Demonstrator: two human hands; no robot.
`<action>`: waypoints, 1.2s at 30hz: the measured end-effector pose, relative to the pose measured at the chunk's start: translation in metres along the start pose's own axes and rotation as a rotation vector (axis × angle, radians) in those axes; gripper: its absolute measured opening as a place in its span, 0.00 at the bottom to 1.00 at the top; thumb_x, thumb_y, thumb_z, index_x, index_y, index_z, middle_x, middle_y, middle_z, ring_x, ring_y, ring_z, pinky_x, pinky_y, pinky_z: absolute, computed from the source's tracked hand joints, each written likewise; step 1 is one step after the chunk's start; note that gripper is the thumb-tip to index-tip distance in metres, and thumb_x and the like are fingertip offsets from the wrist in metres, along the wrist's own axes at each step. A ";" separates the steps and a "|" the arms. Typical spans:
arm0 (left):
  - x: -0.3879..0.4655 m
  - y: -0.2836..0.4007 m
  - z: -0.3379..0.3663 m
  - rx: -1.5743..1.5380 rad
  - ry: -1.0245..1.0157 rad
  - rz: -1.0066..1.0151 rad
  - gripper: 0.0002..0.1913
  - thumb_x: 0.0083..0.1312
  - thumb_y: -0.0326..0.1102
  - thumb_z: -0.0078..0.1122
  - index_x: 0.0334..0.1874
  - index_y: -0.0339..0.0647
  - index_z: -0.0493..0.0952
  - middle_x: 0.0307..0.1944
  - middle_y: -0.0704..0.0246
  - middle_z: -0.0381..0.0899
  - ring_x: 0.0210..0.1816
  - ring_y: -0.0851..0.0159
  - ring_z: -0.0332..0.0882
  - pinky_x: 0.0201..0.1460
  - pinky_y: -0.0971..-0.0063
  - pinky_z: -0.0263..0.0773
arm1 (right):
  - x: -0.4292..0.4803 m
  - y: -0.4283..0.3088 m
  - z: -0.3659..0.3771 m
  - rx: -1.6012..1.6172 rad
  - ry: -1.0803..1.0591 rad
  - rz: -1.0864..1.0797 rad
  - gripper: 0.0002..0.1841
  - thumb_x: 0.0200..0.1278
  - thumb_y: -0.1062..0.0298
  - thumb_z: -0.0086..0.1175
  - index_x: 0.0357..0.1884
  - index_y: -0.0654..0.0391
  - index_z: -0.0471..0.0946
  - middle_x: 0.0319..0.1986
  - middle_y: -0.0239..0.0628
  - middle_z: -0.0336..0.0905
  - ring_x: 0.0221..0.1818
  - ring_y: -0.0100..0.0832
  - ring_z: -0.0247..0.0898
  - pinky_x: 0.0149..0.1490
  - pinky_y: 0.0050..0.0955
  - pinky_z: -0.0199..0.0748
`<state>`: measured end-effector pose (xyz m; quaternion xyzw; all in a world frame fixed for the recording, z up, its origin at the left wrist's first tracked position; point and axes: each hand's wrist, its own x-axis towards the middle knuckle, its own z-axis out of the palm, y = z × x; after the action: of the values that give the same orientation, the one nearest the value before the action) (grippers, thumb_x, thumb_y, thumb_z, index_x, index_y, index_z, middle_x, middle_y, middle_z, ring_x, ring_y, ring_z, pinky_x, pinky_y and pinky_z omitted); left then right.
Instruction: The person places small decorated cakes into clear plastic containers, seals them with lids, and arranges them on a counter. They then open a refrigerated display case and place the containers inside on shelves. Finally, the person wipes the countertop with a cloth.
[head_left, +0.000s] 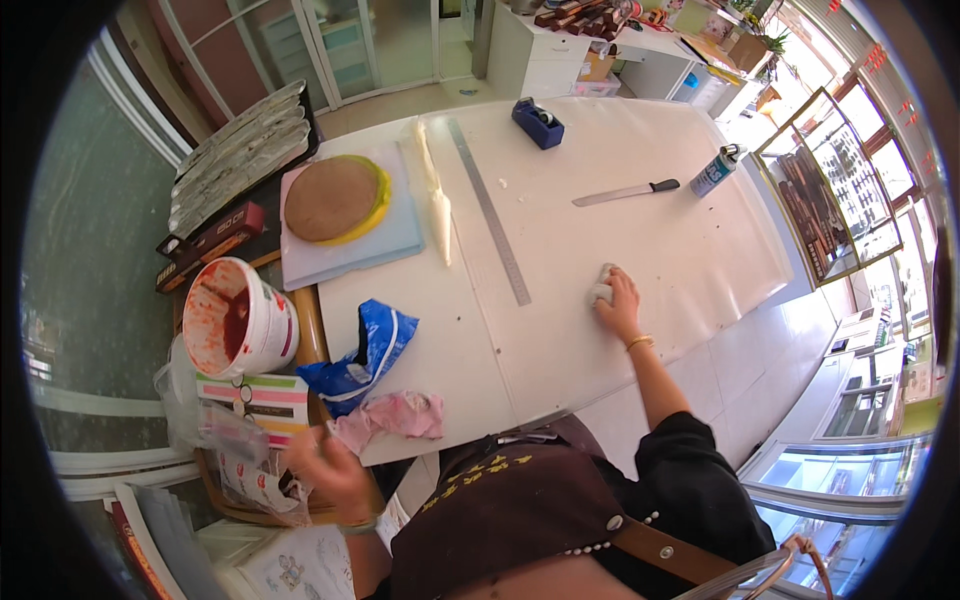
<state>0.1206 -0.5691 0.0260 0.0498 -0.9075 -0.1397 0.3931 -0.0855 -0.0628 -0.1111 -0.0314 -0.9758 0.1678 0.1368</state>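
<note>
My right hand (621, 304) is pressed on the white tabletop (577, 352), gripping a bunched pale grey cloth (600, 294). My left hand (330, 469) is blurred at the table's left front corner. It is close to a crumpled pink cloth (401, 416) and above clear plastic packaging (255, 491); whether its fingers hold anything cannot be made out. Beside the pink cloth is a crumpled blue plastic packet (367, 356). Farther across the table lie a metal ruler (487, 214) and a long-bladed knife (619, 195) with a black handle.
A round brown cake layer (330, 196) rests on a pale blue board (401, 240). Left of the table stands a white bucket (274, 322) smeared red inside. A blue tape dispenser (538, 124) and a metal canister (712, 174) stand toward the far side. A fluted baking tray (240, 157) is at far left.
</note>
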 end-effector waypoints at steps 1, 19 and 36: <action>-0.006 0.029 0.016 -0.257 -0.240 -0.026 0.21 0.64 0.30 0.61 0.59 0.32 0.72 0.51 0.55 0.75 0.56 0.47 0.72 0.63 0.54 0.64 | 0.001 -0.008 0.016 0.142 0.013 -0.003 0.23 0.44 0.70 0.64 0.47 0.57 0.73 0.61 0.43 0.73 0.63 0.46 0.67 0.64 0.44 0.64; 0.049 0.174 0.290 -0.259 -0.721 -0.125 0.37 0.70 0.40 0.56 0.73 0.24 0.53 0.76 0.43 0.48 0.75 0.39 0.50 0.77 0.54 0.50 | 0.213 -0.140 0.087 0.672 -0.085 -0.415 0.22 0.54 0.74 0.59 0.54 0.61 0.76 0.62 0.52 0.72 0.67 0.51 0.64 0.69 0.45 0.61; 0.030 0.185 0.270 -0.416 -0.421 -0.136 0.39 0.73 0.62 0.42 0.68 0.27 0.56 0.75 0.40 0.49 0.73 0.37 0.53 0.74 0.51 0.54 | 0.188 -0.127 0.031 0.754 -0.474 -0.962 0.21 0.44 0.86 0.51 0.43 0.56 0.76 0.56 0.46 0.76 0.61 0.49 0.69 0.62 0.48 0.69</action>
<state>-0.0927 -0.3400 -0.0749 -0.0012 -0.9154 -0.3560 0.1880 -0.2770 -0.1719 -0.0482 0.4964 -0.7589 0.4210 -0.0205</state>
